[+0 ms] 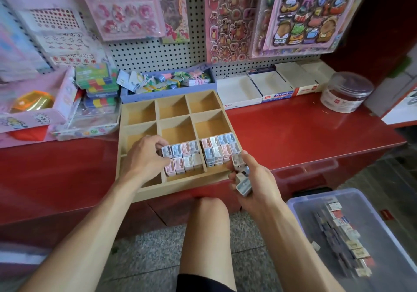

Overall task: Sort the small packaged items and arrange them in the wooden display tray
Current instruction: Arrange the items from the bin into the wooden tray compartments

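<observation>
Step in hand: filling the near-right compartment of the wooden tray (209,180), which sits on the red desk (293,129) just ahead of both hands. My right hand (252,179) grips a small clutch of packaged items (243,184), grey and pale blue, one raised toward the open corner of that compartment. My left hand (144,156) curls its fingers against the left end of the middle block (181,158), pinching the grey end piece to keep the rows tight. To do this well, I judge: feed one piece at a time, upright, same face up as its neighbours, and steady the row so nothing tips. The items are small boxy pieces in pink, blue, grey and white, each with a dark slot on top, packed touching in two rows per compartment. Far compartments hold nothing.
</observation>
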